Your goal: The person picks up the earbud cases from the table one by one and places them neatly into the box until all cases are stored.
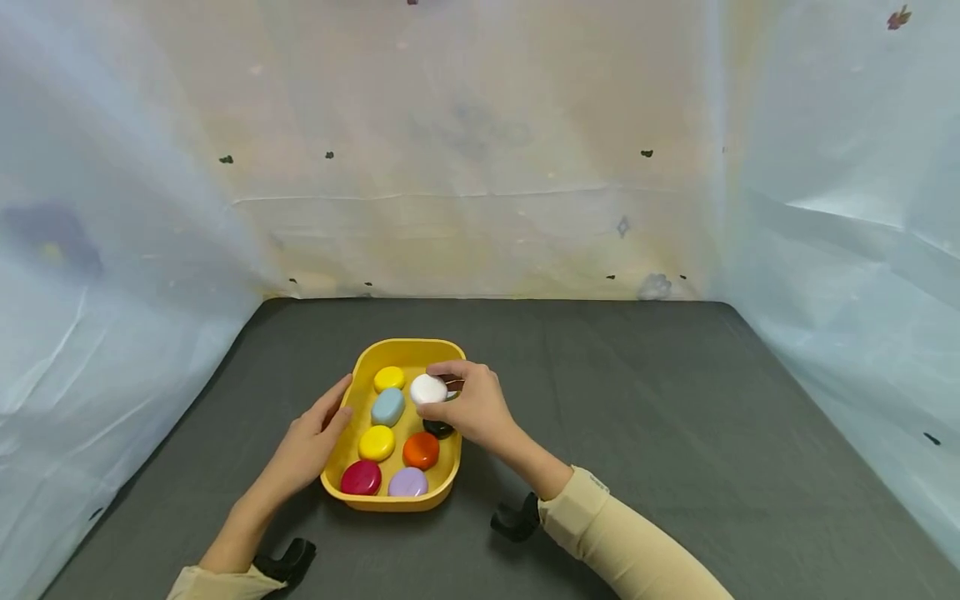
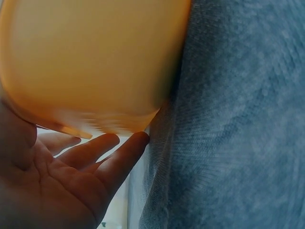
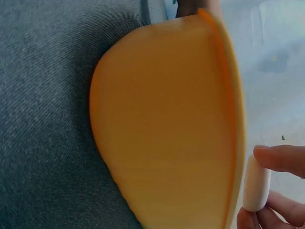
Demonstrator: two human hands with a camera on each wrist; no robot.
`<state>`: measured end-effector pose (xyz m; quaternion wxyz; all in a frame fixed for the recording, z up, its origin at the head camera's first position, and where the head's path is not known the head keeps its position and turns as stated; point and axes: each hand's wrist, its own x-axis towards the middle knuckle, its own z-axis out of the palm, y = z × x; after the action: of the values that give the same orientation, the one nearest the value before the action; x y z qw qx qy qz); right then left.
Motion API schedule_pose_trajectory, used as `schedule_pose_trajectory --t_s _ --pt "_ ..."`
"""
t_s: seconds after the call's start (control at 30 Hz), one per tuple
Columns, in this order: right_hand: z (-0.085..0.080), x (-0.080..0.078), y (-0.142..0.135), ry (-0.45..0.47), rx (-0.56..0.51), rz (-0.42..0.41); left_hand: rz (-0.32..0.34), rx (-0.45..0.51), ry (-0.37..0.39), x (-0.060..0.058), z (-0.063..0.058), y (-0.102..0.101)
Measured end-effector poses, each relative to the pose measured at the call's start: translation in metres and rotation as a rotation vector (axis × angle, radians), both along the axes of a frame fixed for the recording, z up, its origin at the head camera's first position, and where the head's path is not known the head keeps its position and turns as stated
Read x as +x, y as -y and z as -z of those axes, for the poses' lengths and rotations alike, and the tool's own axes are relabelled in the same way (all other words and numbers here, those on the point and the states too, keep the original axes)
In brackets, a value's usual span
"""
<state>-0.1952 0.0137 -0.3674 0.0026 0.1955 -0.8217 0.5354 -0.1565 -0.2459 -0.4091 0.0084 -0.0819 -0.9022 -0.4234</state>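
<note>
In the head view, a yellow plastic tray [image 1: 394, 502] holds several smooth, rounded, pebble-like pieces. My right hand [image 1: 476, 408] pinches a white piece [image 1: 428, 390] between thumb and fingers above the tray's right side. The right wrist view shows this white piece [image 3: 257, 185] edge-on, just past the tray's rim. A black piece [image 1: 437, 428] lies partly hidden beneath that hand. My left hand [image 1: 309, 442] holds the tray's left edge, thumb at the rim and fingers along the outer wall [image 2: 95, 57].
Inside the tray lie yellow pieces [image 1: 377, 443], a light blue one [image 1: 387, 407], an orange one [image 1: 421, 450], a crimson one [image 1: 361, 477] and a lilac one [image 1: 408, 482]. A dark grey cloth [image 1: 637, 417] covers the table, with pale sheeting [image 1: 480, 125] around it.
</note>
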Motion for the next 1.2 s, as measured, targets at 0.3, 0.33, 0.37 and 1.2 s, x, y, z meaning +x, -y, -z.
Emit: schedule_pose_trajectory --t_s 0.3,0.33,0.37,1.2 --pt "0.007 -0.004 0.007 0.003 0.043 -0.009 -0.003 -0.002 0.008 0.001 -0.005 0.000" --pt "0.007 -0.004 0.007 0.005 0.043 -0.012 -0.003 -0.002 0.011 0.001 -0.006 -0.001" --pt "0.007 -0.003 0.006 0.009 0.046 -0.012 -0.004 -0.003 0.013 0.001 -0.006 -0.001" --pt "-0.004 0.006 -0.024 -0.064 -0.082 0.073 0.012 0.017 0.025 -0.002 -0.005 -0.001"
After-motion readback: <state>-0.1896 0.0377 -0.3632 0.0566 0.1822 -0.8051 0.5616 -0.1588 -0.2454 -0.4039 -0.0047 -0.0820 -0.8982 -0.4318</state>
